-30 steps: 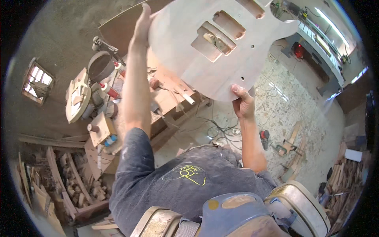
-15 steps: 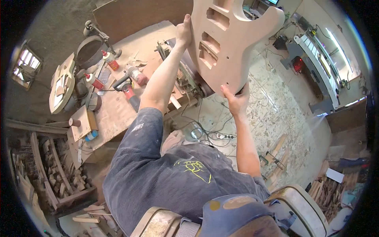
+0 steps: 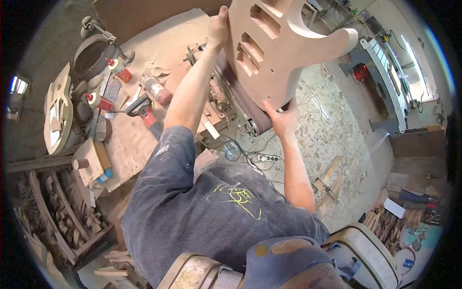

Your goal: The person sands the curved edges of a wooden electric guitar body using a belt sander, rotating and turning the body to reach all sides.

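Observation:
Between both hands I hold a pale, unfinished electric guitar body (image 3: 281, 55) with several routed cavities and a curved horn at the right. My left hand (image 3: 219, 28) grips its left edge, thumb up along the rim. At the lower end my right hand (image 3: 283, 117) clasps the edge, thumb on the face and fingers hidden underneath. Just beneath and left of the body shows a belt sander (image 3: 243, 98) with a brown belt. Whether the wood touches the belt is hidden from me.
On the workbench (image 3: 130, 149) at left lie a red angle-grinder-like power tool (image 3: 149, 120), red-and-white glue bottles (image 3: 119, 70) and a wooden block (image 3: 91, 161). Another guitar body (image 3: 57, 113) stands at far left. Cables (image 3: 245, 156) trail across the floor. A large grey machine (image 3: 380, 82) stands right.
The guitar body has shifted slightly left in the picture, and more of the sander's belt shows below it. Both hands keep their grip.

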Action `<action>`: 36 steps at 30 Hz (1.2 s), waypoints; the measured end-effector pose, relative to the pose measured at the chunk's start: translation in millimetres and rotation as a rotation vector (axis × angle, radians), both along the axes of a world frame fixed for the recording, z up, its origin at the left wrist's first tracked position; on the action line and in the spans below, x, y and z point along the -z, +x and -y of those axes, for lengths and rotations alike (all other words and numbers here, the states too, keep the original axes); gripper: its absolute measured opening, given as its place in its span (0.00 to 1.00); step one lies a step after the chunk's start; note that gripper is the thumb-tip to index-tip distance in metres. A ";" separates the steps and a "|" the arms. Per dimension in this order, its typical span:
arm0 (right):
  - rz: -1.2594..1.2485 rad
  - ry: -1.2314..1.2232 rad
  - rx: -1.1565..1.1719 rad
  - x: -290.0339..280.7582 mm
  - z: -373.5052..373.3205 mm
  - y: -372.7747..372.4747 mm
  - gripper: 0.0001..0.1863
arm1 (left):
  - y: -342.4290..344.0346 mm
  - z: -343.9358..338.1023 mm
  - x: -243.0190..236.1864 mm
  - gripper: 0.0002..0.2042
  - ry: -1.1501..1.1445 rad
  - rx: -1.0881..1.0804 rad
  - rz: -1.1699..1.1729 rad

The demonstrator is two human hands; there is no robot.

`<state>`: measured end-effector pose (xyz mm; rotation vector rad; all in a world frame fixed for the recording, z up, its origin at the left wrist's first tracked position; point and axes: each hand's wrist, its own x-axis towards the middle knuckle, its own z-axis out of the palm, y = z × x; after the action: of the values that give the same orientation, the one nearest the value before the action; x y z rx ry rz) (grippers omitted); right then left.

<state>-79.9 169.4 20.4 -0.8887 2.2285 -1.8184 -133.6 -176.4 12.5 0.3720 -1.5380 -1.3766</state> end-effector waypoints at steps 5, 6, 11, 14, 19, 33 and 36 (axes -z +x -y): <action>-0.015 0.046 -0.001 -0.4 31.5 -7.1 0.32 | -15.1 53.0 20.1 0.39 0.077 0.097 -0.013; -0.049 0.071 0.003 0.0 34.7 -9.8 0.32 | -14.5 50.8 19.7 0.36 0.189 0.292 -0.135; -0.129 0.126 -0.010 -6.7 48.0 -9.5 0.32 | -9.2 60.9 8.5 0.36 0.212 0.365 -0.204; -0.156 0.229 0.019 -17.8 46.1 -6.0 0.31 | -7.9 60.1 9.3 0.37 0.122 0.235 -0.143; -0.236 0.325 0.019 -29.6 27.7 -4.8 0.32 | -8.3 40.1 12.3 0.39 0.089 0.149 -0.121; -0.367 0.430 0.005 -92.5 -5.2 5.8 0.27 | 14.4 -19.8 8.1 0.35 0.341 0.195 -0.078; -0.338 0.433 0.008 -87.6 -4.3 3.5 0.27 | 20.1 -24.6 0.9 0.34 0.400 0.237 -0.087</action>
<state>-76.4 173.7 108.0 -1.1528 2.6757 -1.1727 -113.4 -151.8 11.6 0.3748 -1.2608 -1.8701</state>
